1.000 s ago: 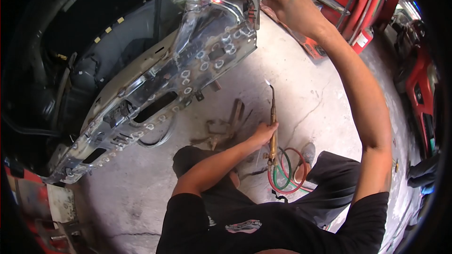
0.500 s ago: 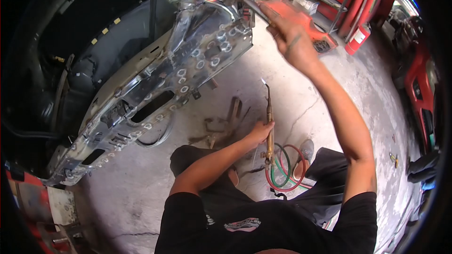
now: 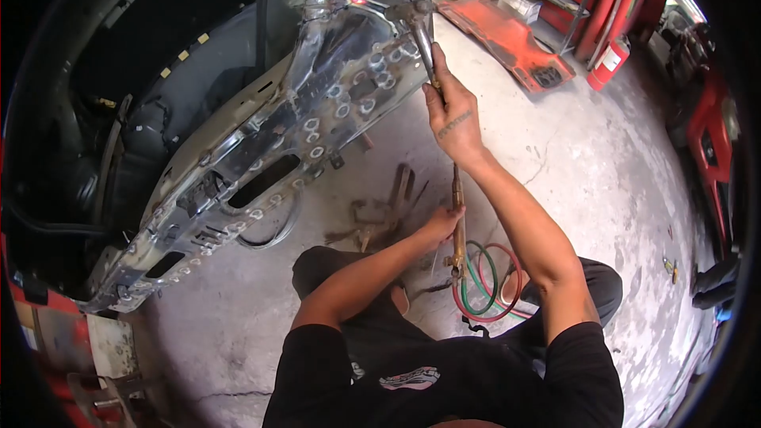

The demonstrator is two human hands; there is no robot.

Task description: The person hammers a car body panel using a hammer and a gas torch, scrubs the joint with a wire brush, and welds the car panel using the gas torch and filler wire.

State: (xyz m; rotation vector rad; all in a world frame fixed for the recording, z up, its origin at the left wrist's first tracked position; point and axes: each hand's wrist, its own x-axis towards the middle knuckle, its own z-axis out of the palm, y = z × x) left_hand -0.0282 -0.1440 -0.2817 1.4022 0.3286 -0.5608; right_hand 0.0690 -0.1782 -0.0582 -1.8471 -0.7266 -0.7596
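Note:
My right hand [image 3: 456, 117] is closed around the handle of a hammer [image 3: 423, 43]. The hammer's head lies against or just over the upper right part of a bare metal car frame panel [image 3: 317, 115]; I cannot tell whether it touches. Left of the head, a small spot [image 3: 358, 1] on the metal glows red. My left hand [image 3: 441, 226] grips a brass gas torch [image 3: 459, 230] by its body, held upright above the floor. My right hand and wrist hide the torch's tip. Green and red hoses [image 3: 517, 269] loop from its lower end.
An orange-red panel [image 3: 507, 40] lies on the floor beyond my right hand, near a fire extinguisher [image 3: 609, 63]. Loose metal pieces [image 3: 380, 210] lie below the frame. A red car part [image 3: 708, 147] stands at the right edge.
My right hand has come down and to the left with the hammer, its head now lower. The left hand with the torch has barely moved.

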